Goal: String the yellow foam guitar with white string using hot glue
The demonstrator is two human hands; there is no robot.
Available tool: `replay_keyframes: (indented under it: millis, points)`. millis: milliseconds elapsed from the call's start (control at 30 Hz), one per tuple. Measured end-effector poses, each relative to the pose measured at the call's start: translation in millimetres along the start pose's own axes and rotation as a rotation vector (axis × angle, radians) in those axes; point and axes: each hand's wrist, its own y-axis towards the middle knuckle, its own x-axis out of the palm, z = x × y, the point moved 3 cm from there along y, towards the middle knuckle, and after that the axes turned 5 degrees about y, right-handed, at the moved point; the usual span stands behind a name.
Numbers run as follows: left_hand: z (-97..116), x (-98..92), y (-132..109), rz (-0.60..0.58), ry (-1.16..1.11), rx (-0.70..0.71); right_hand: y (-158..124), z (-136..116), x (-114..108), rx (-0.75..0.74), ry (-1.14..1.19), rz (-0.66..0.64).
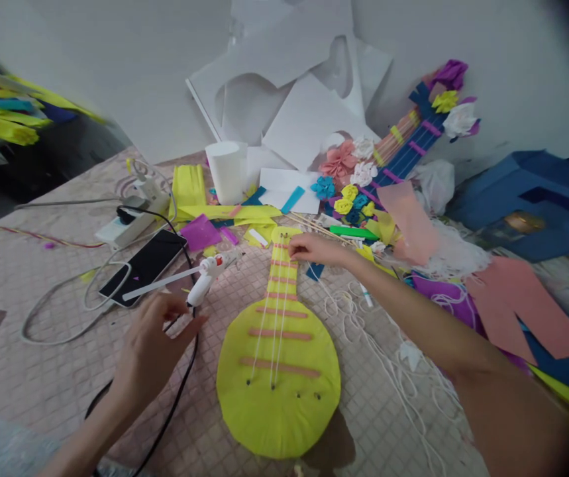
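A yellow round-bodied toy instrument (279,424) lies flat with its neck pointing away, crossed by pink strips and strung with white strings. My right hand (309,248) is at the upper right of the neck, fingertips pinched near the string tops; whatever they hold is too small to make out. My left hand (159,338) hovers left of the instrument, thumb and fingers apart, holding nothing. Just beyond it a white glue gun (205,281) with a long glue stick rests near a black phone (145,268). Loose white string (363,331) trails to the right.
A power strip (125,228) with cables sits at the left. White paper roll (227,172), foam sheets (304,119) and a blue flower-decorated instrument (403,159) stand at the back. Pink paper (513,311), a jar (507,228) and a blue bag (547,192) are right.
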Motion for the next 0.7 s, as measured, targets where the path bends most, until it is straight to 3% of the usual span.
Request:
replay_keyframes:
  millis: [133, 267, 333, 567, 700]
  points:
    - [-16.7, 15.4, 26.5, -0.020, 0.051, -0.028, -3.1, 4.8, 7.4, -0.001, 0.007, 0.068]
    - [-13.1, 33.7, 48.1, -0.210, 0.057, 0.001, -7.3, 5.9, 10.9, -0.002, 0.014, 0.136]
    - [-10.6, 35.4, 53.4, -0.242, 0.054, -0.001, -9.5, 5.7, 11.0, 0.003, 0.016, 0.169]
    - [1.5, 28.5, 84.7, -0.334, -0.398, -0.223, -12.8, 9.6, 10.2, 0.010, 0.019, 0.234]
    - [23.9, 35.1, 124.6, -0.396, -0.470, -0.144, -12.3, 10.8, 9.9, 0.002, 0.017, 0.232]
